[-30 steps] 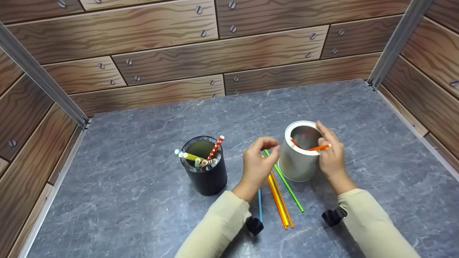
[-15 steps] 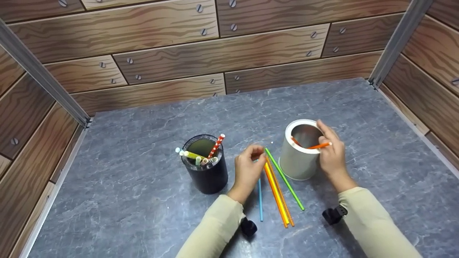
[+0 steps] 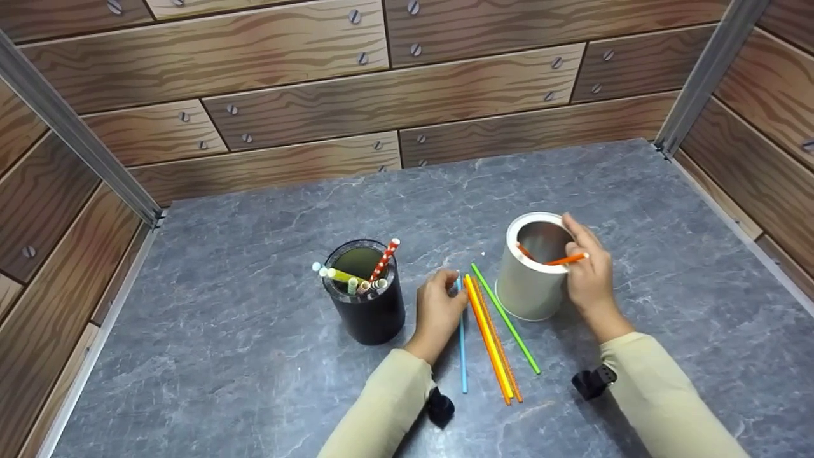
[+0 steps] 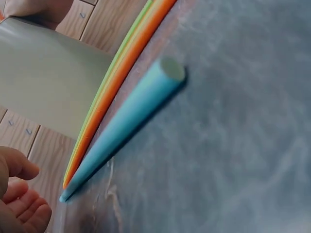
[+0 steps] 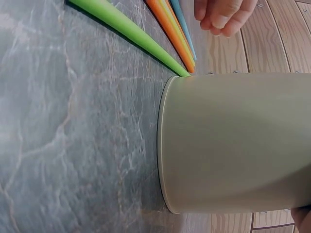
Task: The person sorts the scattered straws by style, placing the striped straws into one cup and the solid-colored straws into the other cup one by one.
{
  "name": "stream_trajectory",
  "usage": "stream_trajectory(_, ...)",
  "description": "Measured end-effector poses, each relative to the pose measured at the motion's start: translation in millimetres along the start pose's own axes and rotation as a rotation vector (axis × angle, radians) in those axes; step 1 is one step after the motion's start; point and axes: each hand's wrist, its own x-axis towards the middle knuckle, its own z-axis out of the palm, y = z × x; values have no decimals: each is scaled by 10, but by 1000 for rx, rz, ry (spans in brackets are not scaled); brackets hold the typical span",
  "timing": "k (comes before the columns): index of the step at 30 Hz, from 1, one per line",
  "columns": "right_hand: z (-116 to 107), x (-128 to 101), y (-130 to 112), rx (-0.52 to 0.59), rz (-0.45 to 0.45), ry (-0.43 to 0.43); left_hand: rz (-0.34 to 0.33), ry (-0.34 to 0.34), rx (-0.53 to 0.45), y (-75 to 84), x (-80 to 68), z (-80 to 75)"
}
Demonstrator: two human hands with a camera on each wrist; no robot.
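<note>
My left hand (image 3: pixel 437 312) hovers over the top end of a blue straw (image 3: pixel 463 356), fingers loosely bent. In the left wrist view a gap shows between thumb and fingertips, and the blue straw (image 4: pixel 121 116) lies on the tabletop apart from them. Just right of it lie orange and yellow straws (image 3: pixel 493 346) side by side, then a slanting green straw (image 3: pixel 507 320). With my right hand (image 3: pixel 590 280) I grip the side of a pale can (image 3: pixel 531 292), which stands upright. Two orange straws (image 3: pixel 567 259) lean inside its opening.
A black mesh-rimmed cup (image 3: pixel 369 318) holding several patterned paper straws (image 3: pixel 385 261) stands left of my left hand. The grey marbled tabletop (image 3: pixel 222 331) is enclosed by wood-print walls (image 3: pixel 305 83) at the back and sides.
My left hand has moved left and down from beside the can, past the orange and yellow straws, to the top of the blue straw. The right hand and can have stayed put.
</note>
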Motion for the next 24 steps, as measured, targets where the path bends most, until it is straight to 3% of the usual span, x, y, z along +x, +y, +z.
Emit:
stream_trajectory(14,-4,0,-21,-5,-21,6,-100,-50,64,-29,20,65)
stream_trajectory(19,-12,4,-22,-15,-24,8,-92,-70,140,-2,38,60)
stream_trajectory(24,-7,-6,-21,-10,-13,1,-90,-46,193,-14,64,73)
